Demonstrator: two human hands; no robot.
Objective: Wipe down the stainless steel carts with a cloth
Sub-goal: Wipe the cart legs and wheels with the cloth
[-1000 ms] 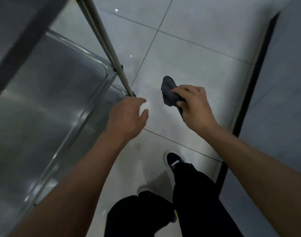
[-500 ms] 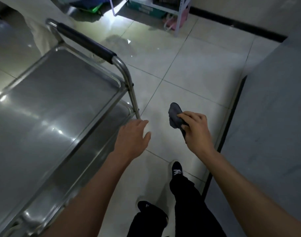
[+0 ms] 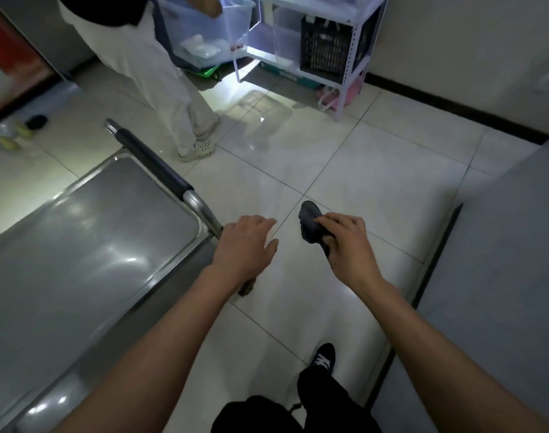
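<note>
One steel cart (image 3: 89, 245), one dark cloth (image 3: 312, 225), two bare hands over a tiled floor (image 3: 360, 170).

Head view: a second person (image 3: 160, 73) and a white shelf rack (image 3: 329, 42) stand beyond the cart's black-gripped handle (image 3: 154, 165). The left hand (image 3: 246, 245) hovers by the handle post, fingers loosely spread, holding nothing. The right hand (image 3: 349, 245) pinches the bunched cloth, well off the glossy cart top at left.

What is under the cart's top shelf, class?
Beneath the top shelf only a strip of a lower steel shelf shows along the near edge. The rest is covered by the top shelf, and the left hand hides the corner post.
</note>
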